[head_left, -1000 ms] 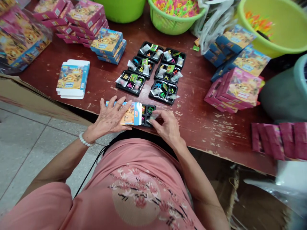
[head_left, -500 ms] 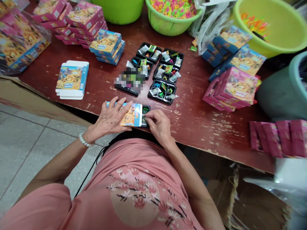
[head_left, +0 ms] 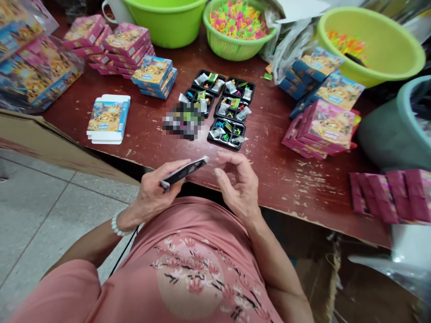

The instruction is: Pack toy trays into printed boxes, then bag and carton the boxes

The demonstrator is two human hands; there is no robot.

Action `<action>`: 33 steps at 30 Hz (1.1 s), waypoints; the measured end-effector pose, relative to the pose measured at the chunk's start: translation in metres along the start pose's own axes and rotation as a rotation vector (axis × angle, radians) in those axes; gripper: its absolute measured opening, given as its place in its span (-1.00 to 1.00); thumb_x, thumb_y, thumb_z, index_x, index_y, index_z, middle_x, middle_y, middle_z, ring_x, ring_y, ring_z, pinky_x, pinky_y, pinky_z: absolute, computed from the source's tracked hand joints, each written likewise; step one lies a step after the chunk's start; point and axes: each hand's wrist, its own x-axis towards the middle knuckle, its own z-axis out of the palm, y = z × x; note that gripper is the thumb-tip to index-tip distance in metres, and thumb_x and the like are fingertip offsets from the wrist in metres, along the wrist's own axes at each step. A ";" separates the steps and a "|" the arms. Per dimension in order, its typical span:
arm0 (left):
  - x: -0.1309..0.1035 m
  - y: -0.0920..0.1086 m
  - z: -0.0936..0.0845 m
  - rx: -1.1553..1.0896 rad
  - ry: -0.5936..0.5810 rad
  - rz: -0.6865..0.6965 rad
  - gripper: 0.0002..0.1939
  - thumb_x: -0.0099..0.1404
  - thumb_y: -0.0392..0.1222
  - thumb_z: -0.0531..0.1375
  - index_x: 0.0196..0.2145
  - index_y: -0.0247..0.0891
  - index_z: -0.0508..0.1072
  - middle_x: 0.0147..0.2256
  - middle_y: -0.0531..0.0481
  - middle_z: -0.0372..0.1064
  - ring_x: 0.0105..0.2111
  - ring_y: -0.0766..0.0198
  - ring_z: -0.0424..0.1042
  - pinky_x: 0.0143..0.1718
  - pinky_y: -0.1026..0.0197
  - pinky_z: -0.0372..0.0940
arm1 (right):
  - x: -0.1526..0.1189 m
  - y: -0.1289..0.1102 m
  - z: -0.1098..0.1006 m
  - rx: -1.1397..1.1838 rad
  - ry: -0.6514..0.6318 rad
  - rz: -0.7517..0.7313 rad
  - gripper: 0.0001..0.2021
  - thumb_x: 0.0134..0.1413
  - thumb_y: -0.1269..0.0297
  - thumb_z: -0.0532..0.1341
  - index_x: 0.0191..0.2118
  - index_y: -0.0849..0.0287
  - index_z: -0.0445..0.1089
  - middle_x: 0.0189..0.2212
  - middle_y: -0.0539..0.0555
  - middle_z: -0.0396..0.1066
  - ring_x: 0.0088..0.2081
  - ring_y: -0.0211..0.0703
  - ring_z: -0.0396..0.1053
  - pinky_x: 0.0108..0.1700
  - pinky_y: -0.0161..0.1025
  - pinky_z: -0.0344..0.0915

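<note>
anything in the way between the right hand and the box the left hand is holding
Nothing visible: the right hand is beside the far end of the tilted box in the left hand, across an open gap.

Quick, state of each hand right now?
Left hand: closed, holding a thin box, tilted edge-on.
Right hand: part open, fingers loosely curled near the box's end, nothing visibly held.

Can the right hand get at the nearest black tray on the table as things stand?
Likely yes: the right hand looks empty, the black tray lies just ahead of it, and nothing visible stands between them.
</note>
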 end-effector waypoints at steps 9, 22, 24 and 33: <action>-0.024 0.008 0.046 -0.599 0.108 -0.291 -0.22 0.25 -0.01 0.49 0.26 -0.08 0.18 0.16 -0.23 0.47 0.04 0.07 0.61 -0.02 0.10 0.60 | -0.038 0.028 0.005 0.345 0.008 0.283 -0.66 0.14 0.16 0.44 -0.05 -0.02 0.33 -0.23 -0.02 0.50 -0.27 -0.20 0.48 -0.20 -0.24 0.51; -0.024 0.018 0.016 -0.359 0.083 -0.297 -0.82 0.36 -0.10 0.38 -0.28 -0.21 0.49 -0.38 0.07 0.41 -0.44 0.39 0.38 -0.42 0.37 0.34 | -0.034 0.023 -0.019 -0.029 -0.179 -0.029 -0.90 0.29 0.23 0.31 -0.12 0.04 0.54 -0.09 0.11 0.54 -0.10 -0.08 0.50 -0.07 -0.12 0.46; -0.021 0.020 0.013 -0.352 0.059 -0.312 -0.80 0.35 -0.09 0.39 -0.30 -0.21 0.48 -0.40 0.07 0.39 -0.46 0.39 0.34 -0.45 0.37 0.30 | -0.031 0.022 -0.020 -0.008 -0.186 -0.015 -0.91 0.28 0.19 0.33 -0.18 0.05 0.53 -0.05 0.13 0.53 -0.04 -0.05 0.50 0.00 -0.08 0.46; -0.025 0.008 0.016 -0.418 0.046 -0.312 -0.80 0.37 -0.10 0.38 -0.09 -0.15 0.54 -0.25 -0.01 0.54 -0.34 0.32 0.52 -0.34 0.33 0.43 | -0.044 0.037 -0.008 0.236 -0.069 0.213 -0.68 0.12 0.05 0.47 -0.04 -0.02 0.55 -0.24 0.02 0.54 -0.26 -0.14 0.48 -0.13 -0.15 0.51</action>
